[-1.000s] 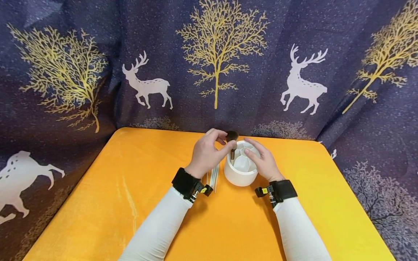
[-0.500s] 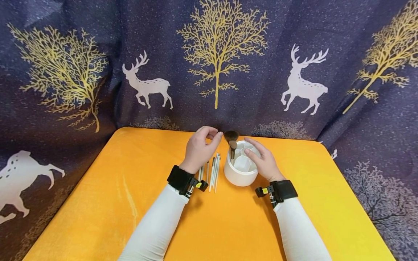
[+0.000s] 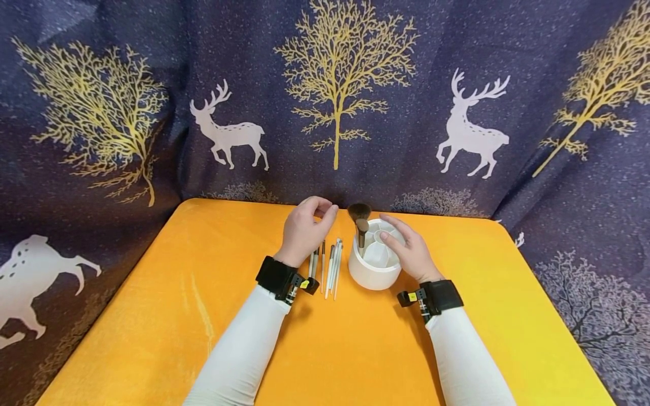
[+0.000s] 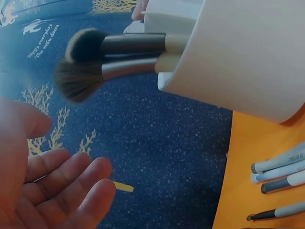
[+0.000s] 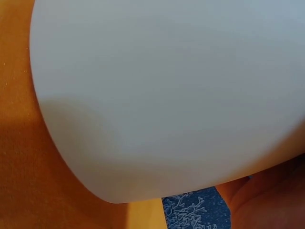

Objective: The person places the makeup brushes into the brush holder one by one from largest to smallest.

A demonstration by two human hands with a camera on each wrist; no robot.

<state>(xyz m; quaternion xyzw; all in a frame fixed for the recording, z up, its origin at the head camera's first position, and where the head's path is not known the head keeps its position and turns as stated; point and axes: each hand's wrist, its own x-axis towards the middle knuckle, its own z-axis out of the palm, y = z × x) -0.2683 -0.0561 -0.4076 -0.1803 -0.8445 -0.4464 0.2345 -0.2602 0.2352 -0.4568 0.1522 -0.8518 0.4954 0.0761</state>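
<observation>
A white round makeup brush holder (image 3: 374, 278) with several compartments stands on the table. My right hand (image 3: 415, 255) holds its right side, thumb over the rim and fingers around the outside; the right wrist view is mostly filled by the holder's wall (image 5: 167, 95). Two makeup brushes lean in the left compartment with bristles up: a wide fluffy one (image 3: 359, 211) and a smaller one (image 3: 362, 226). Left of them hovers my left hand (image 3: 303, 231), holding nothing, its fingers loosely bent in the left wrist view.
Several thin makeup brushes (image 3: 332, 273) lie side by side on the orange table (image 3: 355, 349), left of the holder and partly under the left hand in this view. A dark blue curtain (image 3: 304, 113) with trees and deer hangs behind the table's far edge.
My left hand has let go of the smaller makeup brush in the holder and moved left, away from it. The right hand and the holder stay in place.
</observation>
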